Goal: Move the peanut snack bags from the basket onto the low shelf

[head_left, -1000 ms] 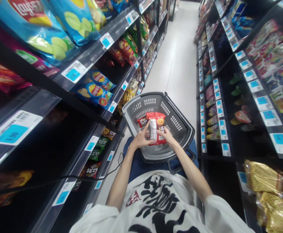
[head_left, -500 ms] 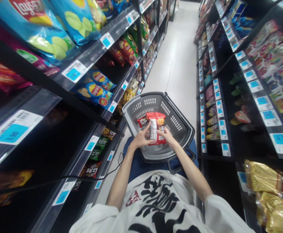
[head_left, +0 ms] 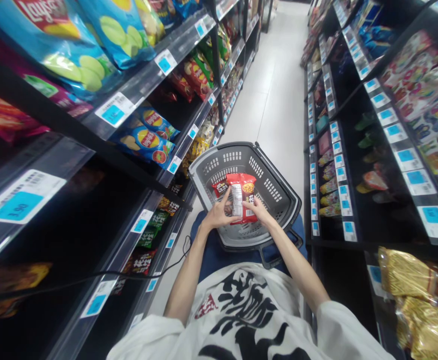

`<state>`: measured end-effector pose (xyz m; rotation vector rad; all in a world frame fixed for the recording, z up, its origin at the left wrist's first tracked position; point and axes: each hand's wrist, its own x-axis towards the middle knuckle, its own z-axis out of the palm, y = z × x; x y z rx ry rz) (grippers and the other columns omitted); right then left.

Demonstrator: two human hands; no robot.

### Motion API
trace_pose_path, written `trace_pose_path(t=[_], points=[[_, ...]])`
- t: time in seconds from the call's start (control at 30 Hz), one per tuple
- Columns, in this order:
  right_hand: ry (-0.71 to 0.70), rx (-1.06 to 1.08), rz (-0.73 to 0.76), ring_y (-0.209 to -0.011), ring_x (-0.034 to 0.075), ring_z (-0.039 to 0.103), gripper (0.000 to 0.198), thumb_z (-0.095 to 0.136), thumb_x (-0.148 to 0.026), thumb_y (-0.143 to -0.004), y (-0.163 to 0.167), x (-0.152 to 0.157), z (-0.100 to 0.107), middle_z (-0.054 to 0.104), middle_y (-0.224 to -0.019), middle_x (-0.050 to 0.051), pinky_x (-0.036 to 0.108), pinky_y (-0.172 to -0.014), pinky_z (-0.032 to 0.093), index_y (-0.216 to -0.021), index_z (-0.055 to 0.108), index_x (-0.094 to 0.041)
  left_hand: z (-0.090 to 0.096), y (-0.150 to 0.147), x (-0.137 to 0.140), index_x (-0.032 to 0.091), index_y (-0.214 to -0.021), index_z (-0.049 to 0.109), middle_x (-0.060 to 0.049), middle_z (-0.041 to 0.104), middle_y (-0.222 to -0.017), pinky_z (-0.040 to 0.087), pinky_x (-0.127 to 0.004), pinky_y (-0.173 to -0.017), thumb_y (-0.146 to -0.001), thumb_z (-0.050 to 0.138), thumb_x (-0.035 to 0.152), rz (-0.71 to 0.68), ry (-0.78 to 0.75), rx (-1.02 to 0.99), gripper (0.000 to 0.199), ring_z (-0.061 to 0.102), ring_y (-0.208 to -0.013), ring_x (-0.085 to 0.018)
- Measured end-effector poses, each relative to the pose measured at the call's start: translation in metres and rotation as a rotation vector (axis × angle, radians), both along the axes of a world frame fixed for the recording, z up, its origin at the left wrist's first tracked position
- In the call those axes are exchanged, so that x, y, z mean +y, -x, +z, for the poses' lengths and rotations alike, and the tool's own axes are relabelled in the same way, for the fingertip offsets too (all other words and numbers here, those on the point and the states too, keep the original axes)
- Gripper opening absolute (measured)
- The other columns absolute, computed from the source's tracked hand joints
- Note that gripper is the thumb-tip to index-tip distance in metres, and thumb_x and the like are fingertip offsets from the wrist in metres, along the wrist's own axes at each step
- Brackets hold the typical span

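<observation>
A red snack packet (head_left: 246,192) with yellow pictures and a white printed label is held over a grey shopping basket (head_left: 237,150). My left hand (head_left: 219,214) grips the packet's left side, with thumb and forefinger spread along its face and the other fingers out of sight. On the lower right edge my right hand (head_left: 259,210) pinches the same packet, thumb on the front. Behind it, a red and black packet (head_left: 221,188) lies in the basket, partly covered by the held packet and my left hand.
Left shelves carry blue chip bags (head_left: 149,142) and red and green snack packets (head_left: 154,235). A black cable (head_left: 128,274) crosses at the lower left. On the right are shelves with price tags (head_left: 406,156) and gold-wrapped packs (head_left: 410,275). A pale floor aisle (head_left: 267,85) runs ahead.
</observation>
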<state>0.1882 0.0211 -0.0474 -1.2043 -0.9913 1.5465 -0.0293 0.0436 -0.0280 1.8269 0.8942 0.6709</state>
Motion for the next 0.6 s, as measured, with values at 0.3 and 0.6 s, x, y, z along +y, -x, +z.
trace_pose_path(t=[0.3, 0.6], points=[[-0.004, 0.003, -0.005, -0.103, 0.029, 0.07, 0.052, 0.082, -0.052, -0.074, -0.0006, -0.0003, -0.0005, 0.073, -0.109, 0.006, 0.044, -0.094, 0.058, -0.116, 0.066, -0.025, 0.0004, 0.0005, 0.0002, 0.015, -0.165, -0.001, -0.01, 0.075, -0.106, 0.059, -0.034, -0.081, -0.071, 0.086, 0.032, 0.014, 0.007, 0.01, 0.129, 0.072, -0.078, -0.02], [0.01, 0.012, -0.013, -0.105, 0.03, 0.07, 0.056, 0.084, -0.053, -0.072, 0.0011, -0.0012, 0.0039, 0.073, -0.109, 0.007, 0.044, -0.095, 0.058, -0.117, 0.066, -0.024, 0.0018, -0.0004, -0.0001, 0.014, -0.165, -0.001, -0.009, 0.075, -0.102, 0.058, -0.031, -0.077, -0.071, 0.085, 0.031, 0.018, 0.005, 0.014, 0.128, 0.071, -0.075, -0.019]])
